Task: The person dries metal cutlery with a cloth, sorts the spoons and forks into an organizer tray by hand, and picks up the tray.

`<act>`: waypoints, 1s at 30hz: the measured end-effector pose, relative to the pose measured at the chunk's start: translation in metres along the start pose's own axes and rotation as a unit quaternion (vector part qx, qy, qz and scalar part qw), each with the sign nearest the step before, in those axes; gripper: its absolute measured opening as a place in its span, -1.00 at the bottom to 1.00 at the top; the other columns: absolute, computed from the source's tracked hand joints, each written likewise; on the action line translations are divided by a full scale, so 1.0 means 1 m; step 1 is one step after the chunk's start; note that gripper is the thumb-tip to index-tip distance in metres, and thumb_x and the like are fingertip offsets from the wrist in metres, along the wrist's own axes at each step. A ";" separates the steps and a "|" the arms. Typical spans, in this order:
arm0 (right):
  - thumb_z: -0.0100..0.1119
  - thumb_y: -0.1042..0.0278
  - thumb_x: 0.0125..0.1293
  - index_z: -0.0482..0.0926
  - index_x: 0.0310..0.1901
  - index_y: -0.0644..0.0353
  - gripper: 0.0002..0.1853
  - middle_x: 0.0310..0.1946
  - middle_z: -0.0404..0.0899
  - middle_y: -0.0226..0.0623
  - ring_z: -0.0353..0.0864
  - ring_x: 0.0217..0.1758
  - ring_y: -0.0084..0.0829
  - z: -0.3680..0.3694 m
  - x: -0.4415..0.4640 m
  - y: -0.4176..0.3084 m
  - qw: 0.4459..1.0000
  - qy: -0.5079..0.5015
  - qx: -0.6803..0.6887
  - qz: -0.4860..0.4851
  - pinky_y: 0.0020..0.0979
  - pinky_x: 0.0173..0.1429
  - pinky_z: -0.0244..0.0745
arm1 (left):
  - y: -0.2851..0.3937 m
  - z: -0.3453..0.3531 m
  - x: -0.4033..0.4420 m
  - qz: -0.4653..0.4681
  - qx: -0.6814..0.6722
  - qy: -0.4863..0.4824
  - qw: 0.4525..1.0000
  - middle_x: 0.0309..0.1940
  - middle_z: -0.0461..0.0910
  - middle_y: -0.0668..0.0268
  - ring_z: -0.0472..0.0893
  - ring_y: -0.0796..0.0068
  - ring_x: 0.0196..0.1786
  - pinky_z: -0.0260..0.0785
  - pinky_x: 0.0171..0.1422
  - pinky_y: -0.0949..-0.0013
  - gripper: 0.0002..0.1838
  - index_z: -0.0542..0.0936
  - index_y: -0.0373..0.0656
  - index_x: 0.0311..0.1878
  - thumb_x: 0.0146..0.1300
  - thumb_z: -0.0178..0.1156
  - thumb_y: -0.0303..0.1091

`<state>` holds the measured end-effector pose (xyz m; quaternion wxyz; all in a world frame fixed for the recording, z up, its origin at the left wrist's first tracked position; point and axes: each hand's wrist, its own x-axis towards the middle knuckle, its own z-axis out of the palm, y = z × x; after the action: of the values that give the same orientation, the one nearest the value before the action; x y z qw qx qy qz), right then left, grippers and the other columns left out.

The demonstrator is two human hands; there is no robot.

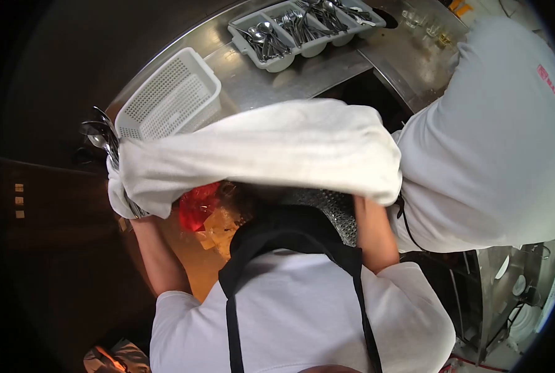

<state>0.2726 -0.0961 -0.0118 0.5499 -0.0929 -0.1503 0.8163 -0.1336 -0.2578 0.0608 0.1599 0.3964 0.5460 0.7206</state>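
A long white cloth (259,146) stretches across between my two hands and covers both of them. Spoons and other metal cutlery (105,140) stick up out of the cloth at its left end, with handle ends showing below, gripped there by my left hand. Only my left forearm (156,252) shows clearly; the fingers are wrapped in white fabric. At the other end the cloth is bunched over my right hand, and my right forearm (377,236) comes out beneath it. The fingers of that hand are hidden.
A white perforated basket (193,71) stands on the steel counter (243,87). Behind it is a grey cutlery tray (284,62) with several filled compartments. Small glasses (433,30) stand at the back right. A co-worker in white (483,149) is close on my right. Red plastic (196,208) lies below the cloth.
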 end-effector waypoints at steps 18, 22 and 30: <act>0.09 0.39 0.32 0.55 -0.18 0.14 -0.90 -0.31 0.53 -0.36 0.56 -0.17 -0.46 0.031 0.057 0.058 0.761 -0.189 -0.611 -0.105 -0.43 -0.09 0.46 | -0.019 0.194 -0.045 0.253 0.593 -0.443 0.623 -0.63 0.42 0.17 0.53 0.20 -0.50 0.32 -0.40 0.18 -0.77 0.46 -0.15 -0.62 -0.25 0.31 -0.27; 0.15 0.45 0.30 0.54 -0.17 0.20 -0.90 -0.30 0.54 -0.37 0.57 -0.20 -0.50 0.009 0.098 0.065 0.797 -0.235 -0.551 -0.083 -0.44 -0.09 0.50 | -0.047 0.213 -0.033 0.032 0.361 -0.419 0.833 -0.68 0.49 0.26 0.60 0.29 -0.54 0.43 -0.41 0.27 -0.73 0.53 -0.16 -0.58 -0.20 0.44 -0.27; 0.19 0.54 0.19 0.56 -0.12 0.23 -0.80 -0.26 0.57 -0.35 0.58 -0.21 -0.47 0.052 0.121 0.057 0.794 -0.111 -0.594 -0.067 -0.44 -0.14 0.49 | -0.027 0.232 0.001 -0.233 0.287 -0.303 0.879 -0.60 0.56 0.09 0.58 0.22 -0.53 0.41 -0.39 0.18 -0.85 0.59 -0.27 -0.38 0.04 0.22 -0.37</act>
<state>0.1606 -0.0112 0.0187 0.4195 -0.2995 -0.6713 0.5327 0.0334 -0.0948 0.0576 0.3602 0.4848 0.7303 0.3192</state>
